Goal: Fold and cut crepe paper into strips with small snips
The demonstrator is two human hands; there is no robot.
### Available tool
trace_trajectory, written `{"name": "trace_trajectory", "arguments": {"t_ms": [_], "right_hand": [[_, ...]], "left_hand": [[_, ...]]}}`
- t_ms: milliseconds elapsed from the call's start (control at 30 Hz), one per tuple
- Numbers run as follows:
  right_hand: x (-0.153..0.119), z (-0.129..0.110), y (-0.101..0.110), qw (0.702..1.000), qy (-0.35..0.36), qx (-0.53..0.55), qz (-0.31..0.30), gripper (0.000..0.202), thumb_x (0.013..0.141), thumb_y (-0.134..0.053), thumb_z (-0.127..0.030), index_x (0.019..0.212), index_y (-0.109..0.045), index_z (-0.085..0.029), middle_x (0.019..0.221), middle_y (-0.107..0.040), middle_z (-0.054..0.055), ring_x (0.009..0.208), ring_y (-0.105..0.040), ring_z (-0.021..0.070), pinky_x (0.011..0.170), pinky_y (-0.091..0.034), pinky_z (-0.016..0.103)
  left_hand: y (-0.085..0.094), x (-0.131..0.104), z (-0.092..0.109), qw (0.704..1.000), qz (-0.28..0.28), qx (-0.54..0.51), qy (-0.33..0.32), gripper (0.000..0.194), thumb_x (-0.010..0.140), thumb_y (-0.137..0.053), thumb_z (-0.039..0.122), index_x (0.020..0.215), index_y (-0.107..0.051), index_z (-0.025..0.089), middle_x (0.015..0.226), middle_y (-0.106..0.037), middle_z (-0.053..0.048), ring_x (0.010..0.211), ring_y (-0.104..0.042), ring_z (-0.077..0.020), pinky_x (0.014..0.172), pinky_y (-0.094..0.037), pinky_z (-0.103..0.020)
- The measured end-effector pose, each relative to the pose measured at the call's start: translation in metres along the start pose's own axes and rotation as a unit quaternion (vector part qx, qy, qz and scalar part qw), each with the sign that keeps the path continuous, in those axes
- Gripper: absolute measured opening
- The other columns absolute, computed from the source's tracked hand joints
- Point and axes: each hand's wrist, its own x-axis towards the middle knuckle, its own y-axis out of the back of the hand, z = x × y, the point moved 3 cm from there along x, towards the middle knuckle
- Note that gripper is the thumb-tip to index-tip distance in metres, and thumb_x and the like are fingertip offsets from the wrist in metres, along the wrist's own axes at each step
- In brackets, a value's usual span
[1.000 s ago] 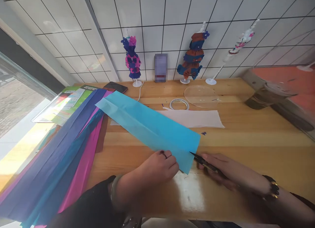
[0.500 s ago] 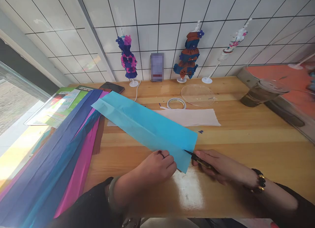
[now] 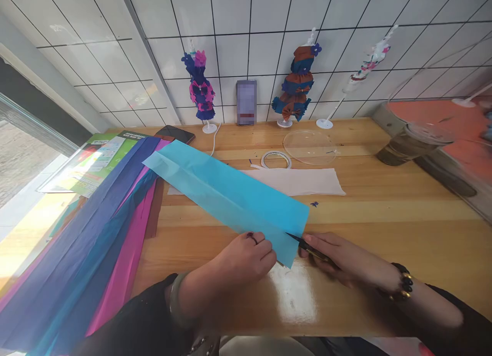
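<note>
A folded strip of light-blue paper [image 3: 238, 192] slants across the middle of the head view, its right end nearest me. My left hand [image 3: 249, 256] pinches the paper's near edge, fingers closed on it. In my right hand [image 3: 330, 256] are dark scissors [image 3: 313, 251], gripped around the handles. Their dark blade tip lies over the right end of the blue paper, along the fold; the lower blade is hidden. A flat white strip [image 3: 307, 182] lies on the table behind the blue paper, partly covered by it.
Long blue and pink paper sheets [image 3: 88, 228] lie at left. A tape roll [image 3: 277, 160] and a clear round lid [image 3: 310, 147] are farther back. Decorated stands [image 3: 202, 92] and a phone [image 3: 246, 102] line the tiled wall. A lidded cup [image 3: 403, 146] stands right.
Almost nothing differs. The whole view has shifted very slightly; both hands, the scissors and the blue paper keep the same arrangement.
</note>
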Motion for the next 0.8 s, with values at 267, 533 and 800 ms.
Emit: {"name": "trace_trajectory", "arguments": {"t_ms": [267, 533, 800], "right_hand": [[0.0006, -0.0002, 0.0005, 1.000, 0.001, -0.021, 0.008, 0.058, 0.077, -0.029, -0.071, 0.080, -0.051, -0.018, 0.045, -0.030, -0.009, 0.037, -0.028, 0.0050, 0.029, -0.027, 0.014], [0.0048, 0.0023, 0.0016, 1.000, -0.001, -0.013, 0.004, 0.055, 0.077, -0.033, -0.069, 0.079, -0.052, -0.018, 0.045, -0.033, -0.009, 0.035, -0.030, 0.0046, 0.029, -0.027, 0.014], [0.0093, -0.0002, 0.0008, 1.000, -0.003, -0.011, -0.004, 0.055, 0.080, -0.031, -0.066, 0.074, -0.052, -0.015, 0.042, -0.043, -0.007, 0.027, -0.032, 0.0029, 0.031, -0.027, 0.016]], "left_hand": [[0.0040, 0.0003, -0.0010, 1.000, 0.016, -0.003, 0.000, 0.019, 0.082, -0.041, 0.006, 0.067, -0.041, 0.017, 0.063, -0.042, -0.001, 0.061, -0.044, -0.0148, 0.048, -0.031, -0.028], [0.0022, 0.0001, -0.0013, 1.000, 0.013, -0.009, 0.003, 0.018, 0.083, -0.040, 0.006, 0.069, -0.042, 0.017, 0.063, -0.044, -0.001, 0.062, -0.045, -0.0149, 0.051, -0.032, -0.028], [0.0021, -0.0014, -0.0020, 1.000, 0.012, -0.010, -0.002, 0.017, 0.083, -0.040, 0.006, 0.071, -0.044, 0.017, 0.064, -0.044, -0.001, 0.062, -0.045, -0.0147, 0.053, -0.034, -0.028]]}}
